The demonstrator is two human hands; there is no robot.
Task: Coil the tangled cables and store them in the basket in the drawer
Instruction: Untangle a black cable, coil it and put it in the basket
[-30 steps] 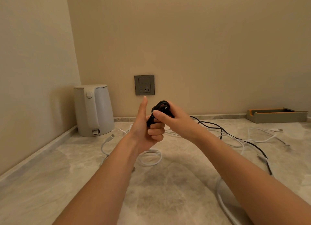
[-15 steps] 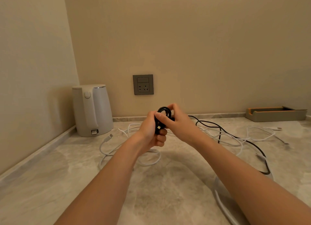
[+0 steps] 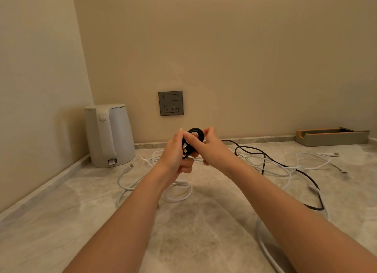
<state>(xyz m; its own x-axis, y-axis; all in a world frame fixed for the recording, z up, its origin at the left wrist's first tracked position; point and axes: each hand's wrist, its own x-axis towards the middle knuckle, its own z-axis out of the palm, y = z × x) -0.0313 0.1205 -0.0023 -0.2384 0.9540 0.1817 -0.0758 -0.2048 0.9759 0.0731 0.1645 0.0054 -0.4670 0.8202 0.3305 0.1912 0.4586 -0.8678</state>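
Beige walls met in a corner over a marble countertop, and what a spread was on it! Back left stood a white kettle, hard against the corner, with a grey wall socket on the wall to its right. Far right, against the back wall, lay a flat grey-and-orange tray.

Across the middle ran the clutter: white cables looped and crossed all over the surface, one plug end lying just beside the kettle's base, another out near the tray. Threaded over and through them went the loose run of the black cable, trailing from the hands out to the right and curving back toward the near edge. A thick white strand passed under the right forearm.

And the hands! Both arms reached forward and met above the tangle, in front of the socket. Between them sat the black coil, a small tight ring lifted clear of the counter. The left hand gripped it from the left, its lower fingers curled in beneath, thumb up alongside the ring. The right hand pinched the ring from the right, one finger laid across its front, the others hooked over the top edge.
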